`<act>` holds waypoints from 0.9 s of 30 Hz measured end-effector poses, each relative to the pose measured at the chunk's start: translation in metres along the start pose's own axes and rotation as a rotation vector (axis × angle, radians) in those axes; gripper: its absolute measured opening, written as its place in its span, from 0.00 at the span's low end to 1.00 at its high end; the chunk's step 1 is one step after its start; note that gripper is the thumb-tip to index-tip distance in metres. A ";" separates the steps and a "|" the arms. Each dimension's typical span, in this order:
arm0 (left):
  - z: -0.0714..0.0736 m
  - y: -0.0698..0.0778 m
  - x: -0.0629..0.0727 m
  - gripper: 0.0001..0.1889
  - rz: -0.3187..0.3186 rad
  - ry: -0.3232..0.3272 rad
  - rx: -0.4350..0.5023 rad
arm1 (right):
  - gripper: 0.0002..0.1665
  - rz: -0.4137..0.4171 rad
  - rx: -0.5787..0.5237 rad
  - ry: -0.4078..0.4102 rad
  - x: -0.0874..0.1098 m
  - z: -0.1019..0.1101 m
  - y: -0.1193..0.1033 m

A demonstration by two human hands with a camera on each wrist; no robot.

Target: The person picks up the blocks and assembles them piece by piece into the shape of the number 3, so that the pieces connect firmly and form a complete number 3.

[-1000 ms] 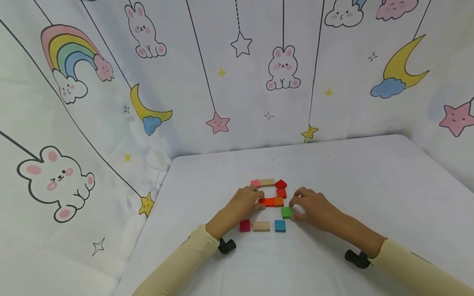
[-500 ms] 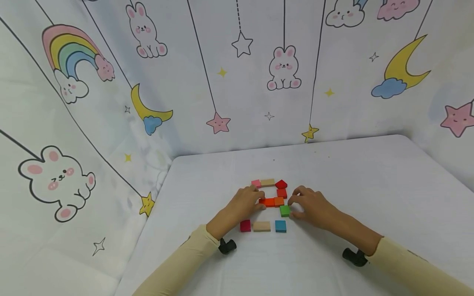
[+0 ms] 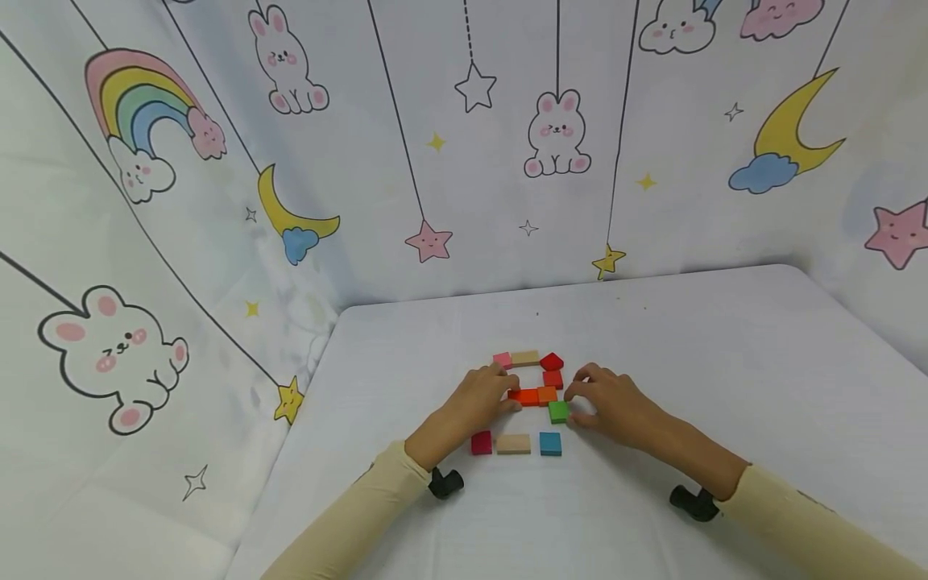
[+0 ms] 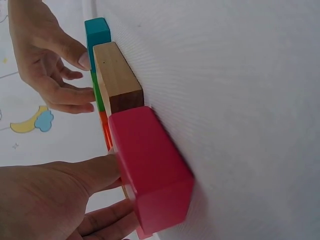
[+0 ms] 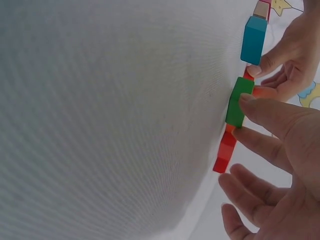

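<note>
On the white table, several coloured wooden blocks form a rough figure. My left hand (image 3: pixel 474 395) is at the left end of the middle row, thumb and index finger on either side of a red-orange block (image 3: pixel 525 396). An orange block (image 3: pixel 547 395) sits against that block's right side. My right hand (image 3: pixel 616 407) holds a green block (image 3: pixel 557 412) by its right side, between thumb and index finger; the block lies just below the orange one. In the right wrist view the thumb touches the green block (image 5: pixel 240 102). The other right-hand fingers are spread apart.
The top row has a pink block (image 3: pixel 502 360), a plain wood block (image 3: pixel 525 358) and a red pointed block (image 3: pixel 552 361), with a red block (image 3: pixel 553 379) below. Nearest me lie a crimson block (image 3: pixel 482 443), another wood block (image 3: pixel 513 445) and a blue block (image 3: pixel 550 444).
Over the last second, the right hand has shifted the green block slightly left and away from me, closer to the orange block. The left hand stays in place.
</note>
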State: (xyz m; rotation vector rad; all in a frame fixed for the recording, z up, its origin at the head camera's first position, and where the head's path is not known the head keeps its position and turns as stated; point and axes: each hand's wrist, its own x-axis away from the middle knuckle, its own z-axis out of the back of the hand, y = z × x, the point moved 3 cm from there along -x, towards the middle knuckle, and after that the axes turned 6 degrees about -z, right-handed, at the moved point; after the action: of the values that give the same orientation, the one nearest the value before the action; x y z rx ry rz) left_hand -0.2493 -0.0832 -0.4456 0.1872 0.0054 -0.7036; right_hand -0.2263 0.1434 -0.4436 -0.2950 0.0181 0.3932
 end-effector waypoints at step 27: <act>0.000 0.000 -0.001 0.15 -0.002 -0.005 -0.015 | 0.24 0.049 0.004 -0.059 0.028 0.003 -0.041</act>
State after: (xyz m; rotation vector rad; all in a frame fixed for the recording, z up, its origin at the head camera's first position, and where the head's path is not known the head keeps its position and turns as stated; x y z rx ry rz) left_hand -0.2502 -0.0823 -0.4454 0.1715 0.0061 -0.7058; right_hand -0.1851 0.1182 -0.4314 -0.2794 -0.0320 0.4505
